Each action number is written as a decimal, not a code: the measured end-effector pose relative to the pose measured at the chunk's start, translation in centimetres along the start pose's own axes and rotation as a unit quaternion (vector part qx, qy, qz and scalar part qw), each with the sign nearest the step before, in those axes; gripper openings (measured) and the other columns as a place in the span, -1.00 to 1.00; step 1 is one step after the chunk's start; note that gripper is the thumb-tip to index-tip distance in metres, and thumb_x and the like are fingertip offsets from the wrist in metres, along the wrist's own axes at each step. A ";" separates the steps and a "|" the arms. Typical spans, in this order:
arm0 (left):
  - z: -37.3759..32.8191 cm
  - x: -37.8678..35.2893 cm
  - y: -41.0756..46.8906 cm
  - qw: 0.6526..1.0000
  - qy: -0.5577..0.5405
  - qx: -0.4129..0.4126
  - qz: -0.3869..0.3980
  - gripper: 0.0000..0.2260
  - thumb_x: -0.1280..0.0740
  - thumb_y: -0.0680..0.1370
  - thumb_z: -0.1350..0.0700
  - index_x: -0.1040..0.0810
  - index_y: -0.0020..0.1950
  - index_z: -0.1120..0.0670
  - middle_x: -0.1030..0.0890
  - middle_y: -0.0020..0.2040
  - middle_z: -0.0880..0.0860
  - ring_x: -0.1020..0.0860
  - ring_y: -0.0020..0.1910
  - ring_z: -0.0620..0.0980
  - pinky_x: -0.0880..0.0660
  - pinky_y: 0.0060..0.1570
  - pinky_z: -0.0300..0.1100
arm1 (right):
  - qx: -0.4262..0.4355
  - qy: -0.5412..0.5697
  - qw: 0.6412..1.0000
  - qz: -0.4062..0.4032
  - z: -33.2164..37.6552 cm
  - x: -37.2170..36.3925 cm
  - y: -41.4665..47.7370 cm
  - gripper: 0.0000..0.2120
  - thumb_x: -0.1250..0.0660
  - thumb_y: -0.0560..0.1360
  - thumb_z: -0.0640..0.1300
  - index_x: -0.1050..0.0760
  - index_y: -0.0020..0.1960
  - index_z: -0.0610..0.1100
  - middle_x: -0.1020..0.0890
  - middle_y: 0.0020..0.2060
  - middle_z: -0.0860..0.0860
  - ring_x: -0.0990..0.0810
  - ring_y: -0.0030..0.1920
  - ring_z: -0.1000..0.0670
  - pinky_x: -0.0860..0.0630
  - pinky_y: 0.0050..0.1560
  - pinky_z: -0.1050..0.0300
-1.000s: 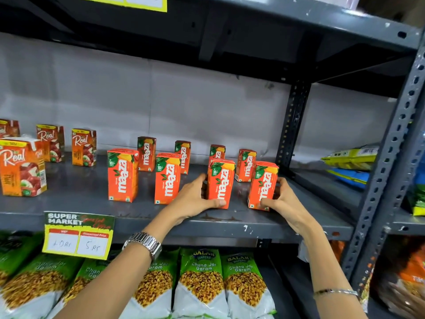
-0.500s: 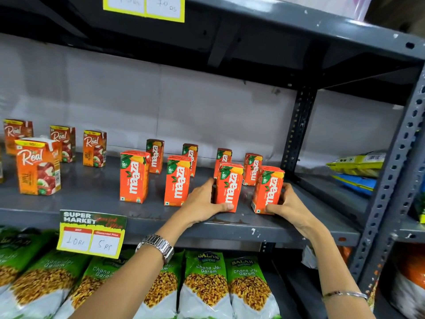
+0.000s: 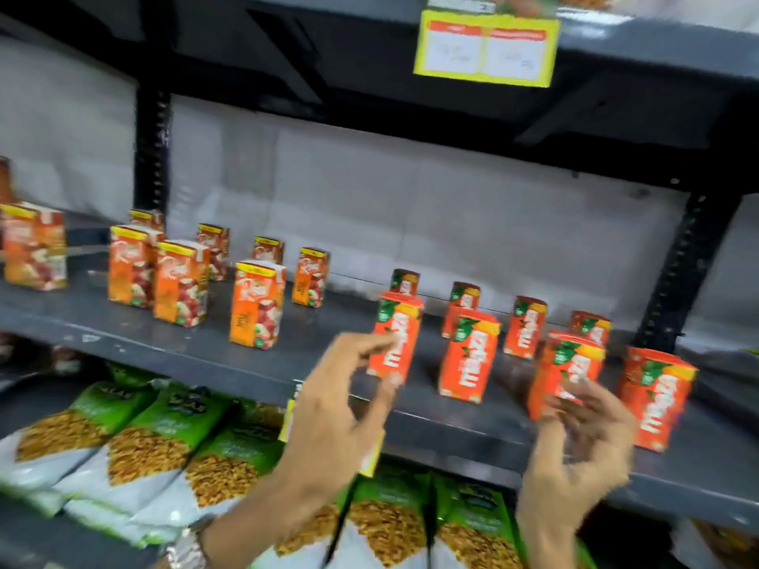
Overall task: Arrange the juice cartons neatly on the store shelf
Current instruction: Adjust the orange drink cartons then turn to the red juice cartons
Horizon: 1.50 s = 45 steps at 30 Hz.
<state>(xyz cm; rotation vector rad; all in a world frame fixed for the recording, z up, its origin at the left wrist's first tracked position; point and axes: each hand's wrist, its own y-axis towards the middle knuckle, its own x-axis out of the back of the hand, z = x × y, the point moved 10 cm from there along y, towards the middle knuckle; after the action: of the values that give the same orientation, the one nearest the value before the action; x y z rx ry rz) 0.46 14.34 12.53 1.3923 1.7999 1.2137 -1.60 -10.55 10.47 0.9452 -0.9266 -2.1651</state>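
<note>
Left hand (image 3: 332,408), fingers loosely curled and apart, thumb and forefinger nearing the front-row carton (image 3: 395,336); contact is blurred and cannot be told. Right hand (image 3: 583,449), fingers spread, holds nothing, in front of a second carton (image 3: 569,373) near the shelf (image 3: 254,363) front edge. Risk: the cartons are light and upright near that edge, so a hurried brush could tip one over or off it. Cartons are closed, contents unseen. Further cartons stand upright toward the back and left of the shelf; snack bags (image 3: 164,441) lie below.
</note>
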 end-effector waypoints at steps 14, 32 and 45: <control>24.9 27.2 6.7 0.962 0.159 0.219 -0.023 -0.33 -0.47 0.39 0.20 -0.21 0.39 0.24 -0.35 0.29 0.11 -0.33 0.29 0.04 -0.24 0.25 -0.18 | -0.107 -0.180 0.832 0.514 1.8 -36.7 -20.0 -0.33 -0.25 0.51 -0.04 0.00 0.47 -0.19 -0.28 0.40 -0.14 -0.28 0.40 -0.13 -0.27 0.31 0.06; 28.8 27.1 6.6 0.936 0.076 0.295 0.176 -0.24 -0.37 0.37 -0.07 -0.11 0.49 0.01 -0.45 0.34 0.01 -0.46 0.27 0.02 -0.37 0.32 0.00 | -0.205 -0.208 0.867 0.404 -1.3 -38.0 -19.0 -0.43 -0.36 0.44 -0.07 -0.22 0.38 -0.05 -0.59 0.14 -0.05 -0.55 0.17 -0.11 -0.49 0.20 -0.06; 29.6 26.8 6.5 0.938 0.061 0.295 0.173 -0.28 -0.37 0.41 -0.02 -0.12 0.49 -0.01 -0.44 0.36 0.01 -0.42 0.31 0.03 -0.34 0.34 0.01 | -0.184 -0.226 0.878 0.379 -1.2 -37.5 -18.8 -0.44 -0.36 0.43 -0.07 -0.27 0.38 -0.05 -0.63 0.09 -0.05 -0.58 0.12 -0.08 -0.52 0.15 -0.04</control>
<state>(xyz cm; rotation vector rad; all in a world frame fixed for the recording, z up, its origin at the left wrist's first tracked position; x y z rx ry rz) 20.01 49.47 7.98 2.0786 2.1817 0.9673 16.32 27.36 9.17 -0.1393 -0.8450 -1.7645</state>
